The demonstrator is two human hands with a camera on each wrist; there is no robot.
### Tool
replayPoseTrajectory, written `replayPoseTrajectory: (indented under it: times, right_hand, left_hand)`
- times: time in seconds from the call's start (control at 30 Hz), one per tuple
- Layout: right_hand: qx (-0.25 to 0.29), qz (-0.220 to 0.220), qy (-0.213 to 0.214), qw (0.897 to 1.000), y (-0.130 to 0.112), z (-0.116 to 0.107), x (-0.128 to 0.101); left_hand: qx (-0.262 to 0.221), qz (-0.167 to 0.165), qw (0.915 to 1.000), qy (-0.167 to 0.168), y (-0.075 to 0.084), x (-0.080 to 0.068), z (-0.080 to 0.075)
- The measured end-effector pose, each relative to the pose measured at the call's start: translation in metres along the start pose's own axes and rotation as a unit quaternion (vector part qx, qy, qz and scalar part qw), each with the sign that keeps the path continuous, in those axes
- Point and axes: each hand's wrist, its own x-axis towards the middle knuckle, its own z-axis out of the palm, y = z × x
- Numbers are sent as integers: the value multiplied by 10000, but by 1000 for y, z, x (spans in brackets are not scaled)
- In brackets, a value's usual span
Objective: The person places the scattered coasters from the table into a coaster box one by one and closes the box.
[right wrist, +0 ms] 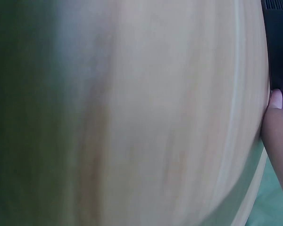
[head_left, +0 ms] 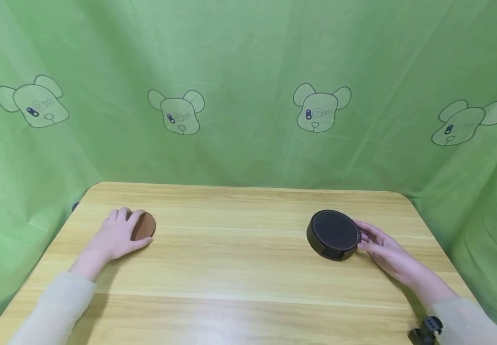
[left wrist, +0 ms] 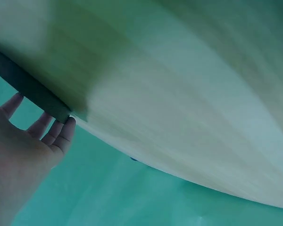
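Observation:
My left hand [head_left: 119, 235] spreads over a flat brown round disc [head_left: 144, 226] at the left of the table, fingers on its far edge and thumb on the near one. In the left wrist view the same disc [left wrist: 30, 87] is a dark, thick-edged band with fingertips along its rim; the thumb's tip is hidden there. My right hand [head_left: 386, 251] holds the right side of a short black round holder [head_left: 334, 232] with a notch in its front wall. In the right wrist view only a corner of the black holder [right wrist: 280, 47] shows, with fingertips against it.
Both things are at the wood-grain table [head_left: 231, 268], well apart from each other. A green curtain [head_left: 248, 153] printed with mouse heads hangs behind and at both sides. A small black device [head_left: 427, 330] is by the right sleeve.

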Motion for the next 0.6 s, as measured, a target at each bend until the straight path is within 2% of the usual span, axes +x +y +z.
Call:
replayPoseTrajectory:
  times: [0.6]
  right_hand:
    - [69,-76,-21,9999,-1,1,0]
  left_hand:
    - [176,607,9972,411,28,12,5]
